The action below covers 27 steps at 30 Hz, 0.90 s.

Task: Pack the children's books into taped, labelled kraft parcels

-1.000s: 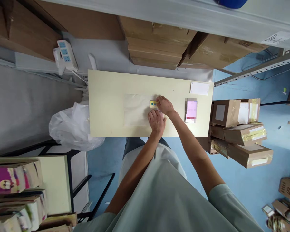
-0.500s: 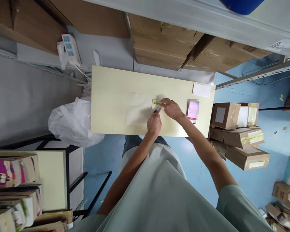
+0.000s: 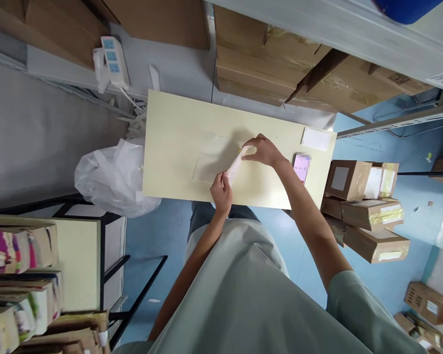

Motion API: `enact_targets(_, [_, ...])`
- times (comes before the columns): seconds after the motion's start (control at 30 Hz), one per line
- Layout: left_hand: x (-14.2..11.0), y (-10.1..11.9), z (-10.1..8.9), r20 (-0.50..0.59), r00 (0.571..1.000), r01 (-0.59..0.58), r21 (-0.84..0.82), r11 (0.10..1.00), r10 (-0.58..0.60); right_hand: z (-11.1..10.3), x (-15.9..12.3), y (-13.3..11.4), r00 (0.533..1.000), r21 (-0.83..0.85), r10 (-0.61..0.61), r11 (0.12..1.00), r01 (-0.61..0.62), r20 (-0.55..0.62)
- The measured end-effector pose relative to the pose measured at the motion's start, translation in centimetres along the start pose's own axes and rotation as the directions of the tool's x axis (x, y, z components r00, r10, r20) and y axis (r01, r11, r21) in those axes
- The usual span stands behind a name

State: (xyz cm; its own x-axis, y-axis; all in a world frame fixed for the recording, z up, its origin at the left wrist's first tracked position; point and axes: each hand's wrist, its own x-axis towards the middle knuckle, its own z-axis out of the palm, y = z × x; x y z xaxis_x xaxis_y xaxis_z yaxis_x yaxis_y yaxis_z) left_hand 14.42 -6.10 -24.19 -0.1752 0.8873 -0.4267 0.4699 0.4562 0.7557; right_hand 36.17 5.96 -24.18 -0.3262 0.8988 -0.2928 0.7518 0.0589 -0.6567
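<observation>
Pale packet (image 3: 235, 167): tilting over the worktop (image 3: 180, 118), sitting nearer its front edge, looks slim
Left hand (image 3: 222, 192): pinching the near end, fingers closing narrow
Right hand (image 3: 265, 150): curling around the far end, thumb parting from fingers; can't tell if it's gripping
Tip: imo supporting both ends lightly is avoiding creases

Counter (image 3: 173, 118): smooth, matt, laminate-like. Held slim packet (image 3: 235, 166): smooth-looking; paper or plastic, cannot tell. Bag (image 3: 110, 179): thin translucent plastic film, crumpled, glossy along folds. Stacked boxes (image 3: 376, 243): matt cardboard; tape shiny. Power strip (image 3: 117, 65): hard, smooth plastic. Shelf (image 3: 354, 32): painted metal by look, smooth. Shirt (image 3: 251, 290): soft matt cloth. Floor (image 3: 280, 233): smooth, light sheen.
</observation>
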Motion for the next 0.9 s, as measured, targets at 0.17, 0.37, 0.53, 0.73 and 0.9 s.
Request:
enact_targets(0.17, [0.1, -0.9, -0.9, -0.04, 0.999, 0.026, -0.073, 0.997, -0.029, 2.3, 2.3, -0.5, 0.995, 0.097, 0.103, 0.99, -0.101, -0.016])
enact_targets(0.37, [1.9, -3.5, -1.2, -0.01, 0.997, 0.078, 0.108, 0.991, -0.078, 6.9, 4.2, -0.9, 0.968, 0.147, 0.194, 0.974, -0.171, -0.159])
enact_targets(0.53, [3.0, -4.2, -2.2, 0.05, 0.995, 0.071, 0.226, 0.971, -0.084, 9.2, 4.7, -0.8, 0.931, 0.143, 0.249, 0.966, -0.217, -0.267])
enact_targets(0.73, [4.9, -3.8, -5.3, 0.209, 0.975, -0.18, 0.566, 0.805, 0.072, 10.2, 4.2, -1.4, 0.899, 0.178, 0.288, 0.954, -0.24, -0.331])
enact_targets(0.9, [8.7, -3.6, -5.8, 0.213, 0.909, -0.417, 0.475, 0.774, 0.359, 11.3, 0.3, -2.8, 0.836, 0.274, 0.321, 0.938, -0.215, -0.445])
